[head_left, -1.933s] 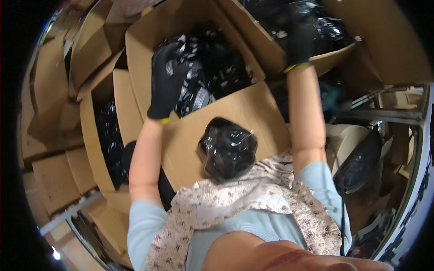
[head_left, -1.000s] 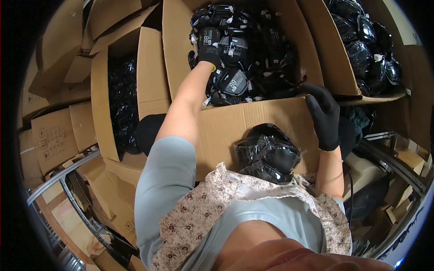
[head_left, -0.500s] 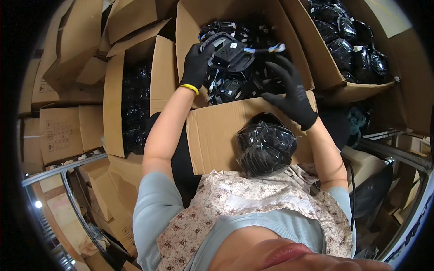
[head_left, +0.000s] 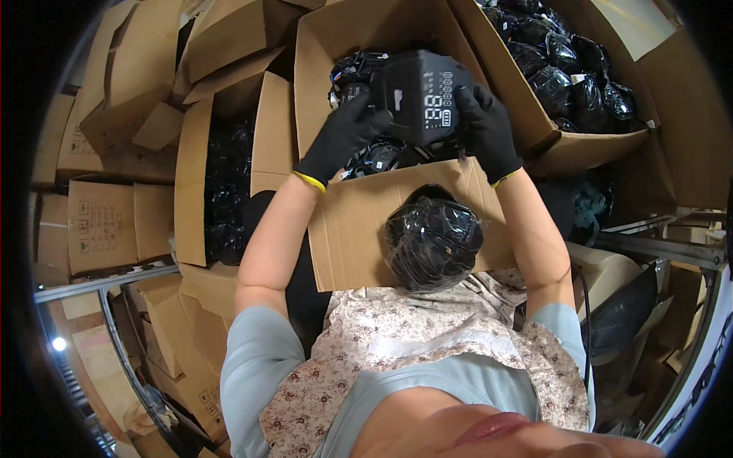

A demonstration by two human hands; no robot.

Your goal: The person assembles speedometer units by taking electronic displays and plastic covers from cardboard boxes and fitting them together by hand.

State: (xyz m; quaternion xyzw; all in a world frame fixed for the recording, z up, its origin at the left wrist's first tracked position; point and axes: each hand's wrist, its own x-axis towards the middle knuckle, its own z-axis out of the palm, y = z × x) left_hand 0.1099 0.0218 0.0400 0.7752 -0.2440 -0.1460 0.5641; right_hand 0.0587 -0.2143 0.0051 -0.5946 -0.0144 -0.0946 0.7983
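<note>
Moved: both hands, lately apart, now meet on one unit.
Left hand [head_left: 341, 137]: grasping black display device [head_left: 418, 95].
Right hand [head_left: 486, 130]: grasping too.
Location: above open carton [head_left: 397, 229].
Handling: support both edges, screen uncovered.

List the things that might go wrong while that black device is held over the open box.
1. Both gloved hands, left hand and right hand, hold the black device only at its edges; it might slip back onto the black parts in the open cardboard box.
2. The plastic-wrapped black bundle seems to rest loosely between the box flap and the apron; leaning forward could dislodge it.
</note>
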